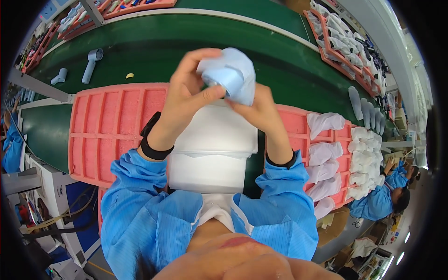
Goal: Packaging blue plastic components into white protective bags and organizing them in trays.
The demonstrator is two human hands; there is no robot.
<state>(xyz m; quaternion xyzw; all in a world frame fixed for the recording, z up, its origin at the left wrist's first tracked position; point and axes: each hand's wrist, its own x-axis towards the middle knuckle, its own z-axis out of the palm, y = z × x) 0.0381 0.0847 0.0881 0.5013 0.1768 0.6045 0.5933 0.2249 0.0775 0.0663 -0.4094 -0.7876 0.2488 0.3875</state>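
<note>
Above the far edge of the work area I hold a light blue handheld fan (223, 80), partly covered by a thin whitish wrapping sheet (247, 65). My left hand (189, 88) is closed on it from the left, thumb pressed near its rounded end. From below right, my right hand (259, 109) grips the wrapped side; its fingers are partly hidden behind the wrapping. Beneath my hands lies a stack of white sheets (219, 130), with a second white stack (205, 172) nearer to me.
A pink compartment tray (102, 135) is at left; another pink tray (291, 122) at right holds several white-wrapped items (325, 154). On the green conveyor belt (154, 46) lie two light blue fans (88, 67) (59, 76) and a yellow piece (129, 75). A co-worker (378, 198) is at right.
</note>
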